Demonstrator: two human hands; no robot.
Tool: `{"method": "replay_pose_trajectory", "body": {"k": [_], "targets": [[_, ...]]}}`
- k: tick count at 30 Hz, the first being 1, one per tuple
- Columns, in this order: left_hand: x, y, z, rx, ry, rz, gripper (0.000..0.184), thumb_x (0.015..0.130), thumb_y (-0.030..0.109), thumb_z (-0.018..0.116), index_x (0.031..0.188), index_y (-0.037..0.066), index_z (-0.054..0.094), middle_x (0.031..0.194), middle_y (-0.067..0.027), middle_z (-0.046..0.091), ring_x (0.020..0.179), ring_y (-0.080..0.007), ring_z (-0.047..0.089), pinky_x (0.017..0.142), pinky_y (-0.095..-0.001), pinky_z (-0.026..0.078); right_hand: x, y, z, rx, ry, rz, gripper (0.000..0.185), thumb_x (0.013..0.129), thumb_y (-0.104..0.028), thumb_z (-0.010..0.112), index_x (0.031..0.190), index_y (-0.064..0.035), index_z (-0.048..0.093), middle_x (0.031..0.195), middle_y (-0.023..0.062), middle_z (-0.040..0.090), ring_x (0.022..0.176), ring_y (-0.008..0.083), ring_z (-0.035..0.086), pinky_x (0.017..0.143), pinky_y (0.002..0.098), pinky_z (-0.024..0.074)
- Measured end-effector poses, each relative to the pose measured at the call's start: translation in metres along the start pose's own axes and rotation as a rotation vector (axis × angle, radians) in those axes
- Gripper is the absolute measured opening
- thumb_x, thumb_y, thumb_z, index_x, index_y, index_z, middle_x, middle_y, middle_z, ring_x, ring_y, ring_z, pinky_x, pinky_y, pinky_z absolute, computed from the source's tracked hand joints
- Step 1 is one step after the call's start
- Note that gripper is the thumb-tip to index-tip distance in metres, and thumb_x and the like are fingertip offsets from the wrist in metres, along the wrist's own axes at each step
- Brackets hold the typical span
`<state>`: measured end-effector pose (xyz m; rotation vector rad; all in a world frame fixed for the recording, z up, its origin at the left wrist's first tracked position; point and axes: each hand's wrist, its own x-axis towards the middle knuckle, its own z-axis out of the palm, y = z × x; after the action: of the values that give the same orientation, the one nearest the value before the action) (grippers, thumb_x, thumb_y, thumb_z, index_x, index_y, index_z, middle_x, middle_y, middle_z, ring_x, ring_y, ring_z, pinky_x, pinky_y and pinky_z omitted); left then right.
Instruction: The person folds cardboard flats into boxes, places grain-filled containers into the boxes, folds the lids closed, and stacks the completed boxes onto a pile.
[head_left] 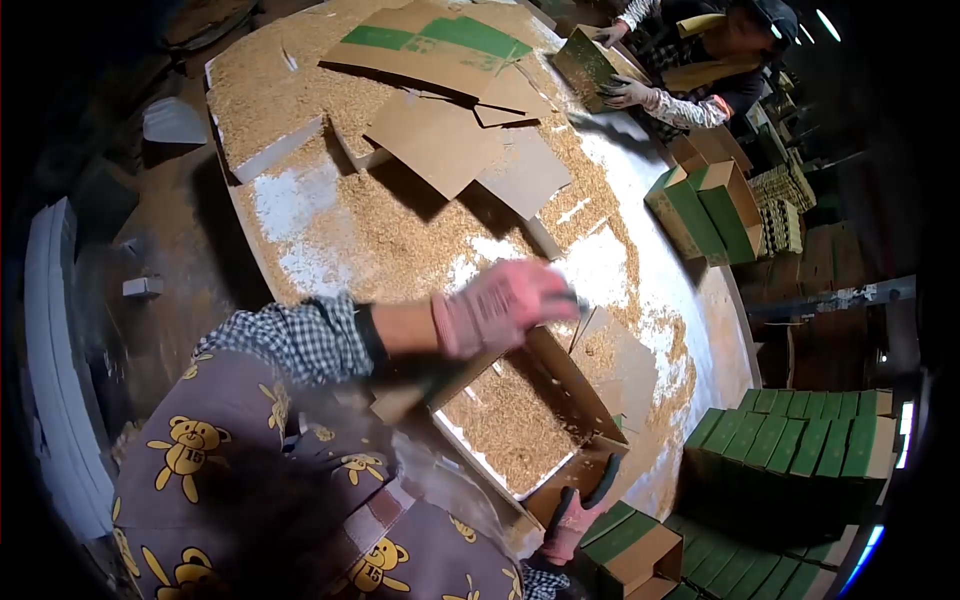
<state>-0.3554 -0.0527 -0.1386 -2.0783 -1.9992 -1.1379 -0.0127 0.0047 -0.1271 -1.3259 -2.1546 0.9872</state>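
An open brown cardboard box (583, 385) lies tilted in front of me, with a bed of loose tan shavings (512, 425) and a pale edge inside. My left hand (505, 305), in a pink glove, is over the box's far-left side; its fingers are smeared by motion. At the near right corner, my right hand (575, 520), also pink-gloved with dark fingertips, grips the box's end. Part of that hand's palm is hidden. Flat cardboard pieces (440, 145) lie on the shavings farther off.
The large white table (725, 330) is strewn with shavings. A co-worker's gloved hand (628, 93) holds a green and brown box (585, 68) across from me. More green boxes (700, 215) stand at the right edge, and stacked green boxes (790, 440) fill the lower right.
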Motion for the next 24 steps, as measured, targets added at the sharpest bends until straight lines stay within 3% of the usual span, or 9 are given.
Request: {"method": "replay_pose_trajectory", "body": {"k": [2,3,5,8,12,14,16,20,24], "targets": [[-0.008,-0.122,0.011,1.069,-0.223,-0.372,0.063,0.087,0.013,0.042,0.147,0.025,0.028,0.152,-0.0179,0.027,0.137,-0.0382,0.031,0.112,-0.0565,0.023,-0.010,0.007,0.011,0.002,0.089,0.158,0.072,0.075,0.000,0.047,0.146,-0.0027,0.036,0.144,0.0139,0.041,0.129,0.0226,0.041,0.108,0.0321,0.0298],[-0.026,-0.182,0.010,1.069,-0.379,-0.613,0.071,0.087,0.013,0.044,0.151,0.029,0.017,0.158,-0.0198,0.010,0.143,-0.0411,0.018,0.115,-0.0577,0.008,-0.007,0.009,0.010,0.016,0.083,0.149,0.071,0.075,0.000,0.046,0.145,-0.0014,0.036,0.144,0.0138,0.041,0.130,0.0233,0.041,0.109,0.0331,0.0289],[-0.042,-0.232,-0.024,0.753,-0.515,-0.988,0.080,0.080,0.019,0.062,0.150,0.028,0.024,0.157,-0.0183,0.016,0.141,-0.0421,0.022,0.114,-0.0561,0.013,-0.003,0.010,0.014,0.037,0.102,0.159,0.070,0.075,0.001,0.046,0.144,-0.0001,0.037,0.144,0.0137,0.042,0.130,0.0240,0.041,0.110,0.0341,0.0280],[-0.054,-0.217,-0.051,0.472,-0.158,-0.769,0.050,0.076,0.025,0.068,0.125,0.020,0.059,0.124,-0.0087,0.058,0.111,-0.0259,0.058,0.090,-0.0366,0.048,0.001,0.014,0.012,0.023,0.087,-0.046,0.066,0.076,-0.004,0.046,0.141,0.0027,0.039,0.142,0.0168,0.044,0.130,0.0256,0.042,0.111,0.0357,0.0279],[-0.025,-0.031,-0.050,0.334,0.184,-0.206,0.048,0.070,0.020,0.068,0.117,0.019,0.062,0.107,-0.0108,0.058,0.090,-0.0287,0.059,0.075,-0.0390,0.050,0.004,0.021,0.012,0.131,0.090,-0.038,0.057,0.088,-0.015,0.051,0.140,0.0036,0.039,0.143,0.0166,0.043,0.132,0.0260,0.040,0.111,0.0360,0.0276],[-0.026,0.065,-0.024,-0.038,-0.257,0.156,0.045,0.069,0.018,0.068,0.114,0.018,0.063,0.102,-0.0108,0.056,0.085,-0.0277,0.058,0.074,-0.0389,0.051,0.005,0.019,0.015,0.118,0.112,-0.068,0.053,0.094,-0.016,0.048,0.142,0.0017,0.038,0.145,0.0146,0.041,0.132,0.0250,0.040,0.110,0.0348,0.0273],[-0.054,0.098,0.050,0.121,-0.612,0.289,0.046,0.069,0.020,0.069,0.114,0.019,0.062,0.104,-0.0107,0.054,0.086,-0.0272,0.058,0.073,-0.0391,0.052,0.002,0.019,0.018,0.232,0.158,-0.038,0.052,0.097,-0.019,0.047,0.144,0.0005,0.036,0.147,0.0139,0.039,0.133,0.0247,0.039,0.110,0.0342,0.0266],[-0.038,0.123,0.052,0.070,-0.622,0.368,0.046,0.072,0.025,0.069,0.116,0.018,0.060,0.108,-0.0127,0.053,0.089,-0.0296,0.059,0.078,-0.0393,0.053,-0.004,0.040,0.023,0.514,0.271,0.038,0.057,0.096,-0.023,0.050,0.145,-0.0010,0.033,0.146,0.0149,0.039,0.131,0.0260,0.040,0.109,0.0346,0.0294],[-0.037,0.112,0.070,-0.123,-1.074,0.163,0.054,0.080,0.036,0.068,0.129,0.017,0.054,0.118,-0.0165,0.053,0.098,-0.0336,0.061,0.086,-0.0409,0.050,-0.008,0.047,0.030,0.816,0.211,0.112,0.052,0.096,-0.014,0.049,0.145,-0.0044,0.034,0.142,0.0117,0.044,0.121,0.0195,0.049,0.101,0.0306,0.0391]]}}
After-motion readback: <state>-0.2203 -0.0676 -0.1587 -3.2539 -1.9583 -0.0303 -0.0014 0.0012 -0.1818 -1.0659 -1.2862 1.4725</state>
